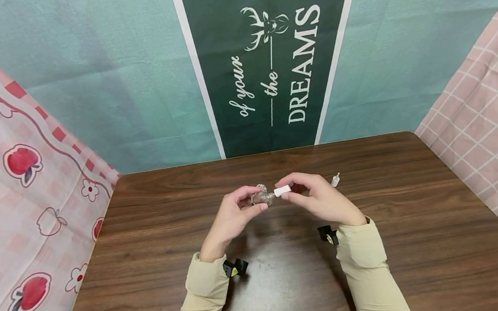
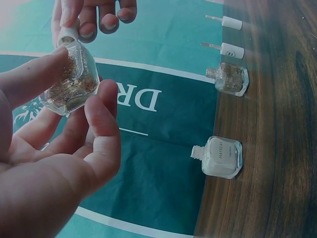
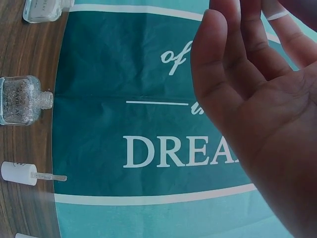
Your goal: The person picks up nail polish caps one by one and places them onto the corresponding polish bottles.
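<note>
In the head view my left hand (image 1: 232,216) holds a clear nail polish bottle (image 2: 75,84) with gold glitter, thumb on one side and fingers on the other. The bottle is tilted, its neck toward my right hand (image 1: 323,199). Between thumb and fingers, my right hand pinches a white cap (image 1: 282,190), which sits right at the bottle's neck. In the right wrist view the fingers (image 3: 210,39) are curled near the top edge, and the bottle is out of frame.
On the wooden table (image 1: 151,265) lie a second glitter bottle (image 2: 232,78), a white polish bottle (image 2: 222,156) and two white brush caps, a lower one (image 2: 233,51) and an upper one (image 2: 232,23). A teal and dark green cloth (image 1: 134,86) hangs behind the table.
</note>
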Motion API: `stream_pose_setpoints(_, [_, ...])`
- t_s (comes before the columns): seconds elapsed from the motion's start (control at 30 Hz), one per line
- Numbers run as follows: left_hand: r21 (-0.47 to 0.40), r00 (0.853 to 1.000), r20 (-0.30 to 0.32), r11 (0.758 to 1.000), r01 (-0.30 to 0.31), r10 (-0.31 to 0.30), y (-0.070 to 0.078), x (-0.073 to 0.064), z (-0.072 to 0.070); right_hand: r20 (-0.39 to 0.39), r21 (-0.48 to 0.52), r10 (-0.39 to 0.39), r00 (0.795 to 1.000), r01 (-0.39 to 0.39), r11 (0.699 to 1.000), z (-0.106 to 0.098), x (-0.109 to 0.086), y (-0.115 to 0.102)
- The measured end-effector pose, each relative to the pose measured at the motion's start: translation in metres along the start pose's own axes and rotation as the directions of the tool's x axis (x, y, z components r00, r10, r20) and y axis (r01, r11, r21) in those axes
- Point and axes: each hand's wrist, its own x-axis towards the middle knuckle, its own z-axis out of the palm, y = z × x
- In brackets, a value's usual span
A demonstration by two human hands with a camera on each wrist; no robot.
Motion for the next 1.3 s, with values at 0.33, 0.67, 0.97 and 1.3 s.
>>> stream_pose_setpoints(0.33, [-0.001, 1.0, -0.002, 1.0, 0.003, -0.003, -0.0001, -0.0007, -0.0005, 0.014, -0.02, -0.004, 1.0, 0.004, 1.0, 0.0013, 0.0004, -0.0014])
stream_pose_setpoints(0.67, [0.0, 1.0, 0.005, 1.0, -0.008, 0.008, -0.0004, -0.0005, -0.0003, 0.025, -0.03, -0.001, 1.0, 0.001, 1.0, 0.0021, 0.0007, -0.0001])
stream_pose_setpoints(0.97, [0.008, 1.0, 0.007, 1.0, -0.005, 0.005, 0.0, 0.0001, 0.0, 0.029, -0.045, 0.006, 1.0, -0.004, 0.999, 0.0036, 0.0014, 0.0006])
stream_pose_setpoints(1.3, [0.015, 1.0, 0.008, 1.0, -0.027, 0.027, 0.0014, -0.0014, -0.0004, 0.036, -0.039, 0.008, 0.999, -0.006, 0.999, 0.0053, 0.0026, -0.0012])
